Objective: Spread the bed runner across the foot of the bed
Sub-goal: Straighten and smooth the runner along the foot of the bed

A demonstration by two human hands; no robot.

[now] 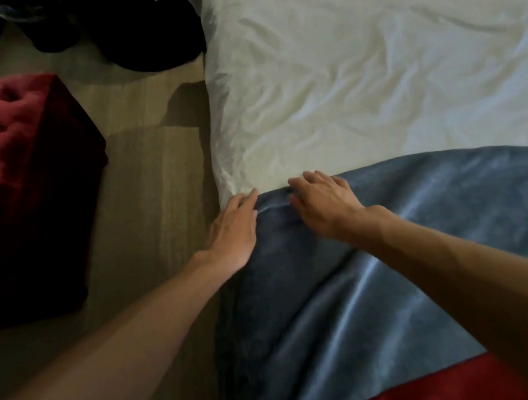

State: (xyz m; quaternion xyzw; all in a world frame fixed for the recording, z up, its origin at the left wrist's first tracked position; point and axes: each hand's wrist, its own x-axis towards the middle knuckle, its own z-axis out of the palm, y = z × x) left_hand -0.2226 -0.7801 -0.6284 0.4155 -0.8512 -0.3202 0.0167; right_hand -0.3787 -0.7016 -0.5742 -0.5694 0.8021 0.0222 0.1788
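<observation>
Together, left hand (pixel 231 229), right hand (pixel 326 206), touching blue bed runner (pixel 426 247)

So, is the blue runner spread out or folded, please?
Spread out but creased: the runner lies across the bed to the picture's right edge; the left hand and right hand rest at its corner.

A red tufted ottoman (pixel 5 163) stands on the pale wood-grain floor (pixel 155 185), with dark shapes (pixel 144 26) lying beyond it.

The bed runner (pixel 393 251) is blue-grey plush cloth with a soft sheen; above it the white duvet (pixel 373 72) is matt, creased cotton-like cloth; left of it, pale wood-grain floor (pixel 155 179) and a tufted red velvet ottoman (pixel 5 163).
</observation>
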